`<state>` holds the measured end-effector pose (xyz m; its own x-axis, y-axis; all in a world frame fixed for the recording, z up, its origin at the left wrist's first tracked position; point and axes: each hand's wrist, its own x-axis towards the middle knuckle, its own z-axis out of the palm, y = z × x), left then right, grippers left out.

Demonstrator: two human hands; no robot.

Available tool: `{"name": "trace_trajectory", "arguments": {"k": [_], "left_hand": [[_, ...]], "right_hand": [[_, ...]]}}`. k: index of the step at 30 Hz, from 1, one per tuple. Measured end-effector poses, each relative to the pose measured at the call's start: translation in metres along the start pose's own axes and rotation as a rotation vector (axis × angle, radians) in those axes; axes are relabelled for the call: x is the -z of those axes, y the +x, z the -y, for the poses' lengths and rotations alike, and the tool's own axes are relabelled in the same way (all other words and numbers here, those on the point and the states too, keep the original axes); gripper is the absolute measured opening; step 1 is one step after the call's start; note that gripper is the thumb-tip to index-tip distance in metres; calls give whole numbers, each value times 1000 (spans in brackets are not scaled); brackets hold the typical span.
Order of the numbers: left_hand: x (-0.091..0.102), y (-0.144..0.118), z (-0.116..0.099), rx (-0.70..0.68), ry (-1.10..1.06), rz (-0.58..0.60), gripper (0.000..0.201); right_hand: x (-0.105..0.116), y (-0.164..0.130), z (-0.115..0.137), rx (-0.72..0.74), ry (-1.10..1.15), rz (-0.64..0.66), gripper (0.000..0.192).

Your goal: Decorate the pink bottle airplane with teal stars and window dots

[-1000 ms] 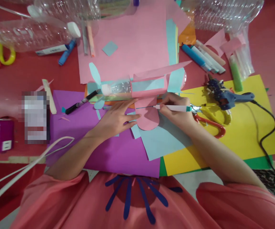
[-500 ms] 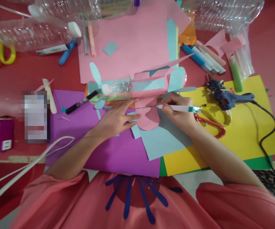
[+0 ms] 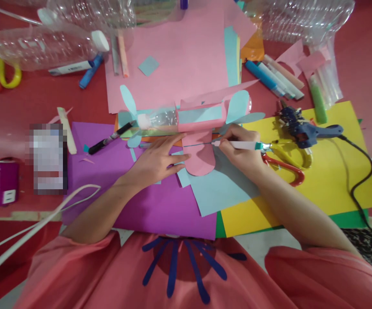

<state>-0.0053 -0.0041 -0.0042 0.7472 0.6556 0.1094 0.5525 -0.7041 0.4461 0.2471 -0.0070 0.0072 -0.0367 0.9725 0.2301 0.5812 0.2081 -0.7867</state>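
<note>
Around the pink wing (image 3: 202, 159): a bottle plane (image 3: 186, 116) lies just behind it, clear plastic wrapped in pink and pale blue paper; a black marker (image 3: 111, 138) lies to its left on purple paper (image 3: 134, 201); scissors (image 3: 285, 165) and a blue glue gun (image 3: 305, 128) lie to its right on yellow paper (image 3: 327, 180). The wing is flat, round-ended card resting on a pale blue sheet (image 3: 221, 189). The left hand (image 3: 155, 161) lies open, fingers flat, pressing the wing's left edge; the right hand (image 3: 240, 150) is closed round a white pen (image 3: 237, 145), tip touching the wing's upper right edge.
</note>
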Motion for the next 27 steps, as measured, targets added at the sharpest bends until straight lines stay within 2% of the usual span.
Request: {"name": "trace_trajectory", "arguments": {"k": [6,10,13,16,20,27], "left_hand": [[0,-1,1,16,3,21,27],[1,-1,0,6,17,27,29],[3,-1,-2,7,24,22,30],[3,0,-2,-2,13,14,31],[4,0,-1,-35,-2,-3,32],[4,-1,-2,2,-28,15,30]], "right_hand": [[3,-6,0,68,89,-43,15],[10,-12,3,10,150,44,21],[15,-16,2,-85,99,108,20],[15,-20,-2,-160,59,86,13],[10,-21,-4,-158,85,58,9],[5,-21,-3,-155,163,45,6]]}}
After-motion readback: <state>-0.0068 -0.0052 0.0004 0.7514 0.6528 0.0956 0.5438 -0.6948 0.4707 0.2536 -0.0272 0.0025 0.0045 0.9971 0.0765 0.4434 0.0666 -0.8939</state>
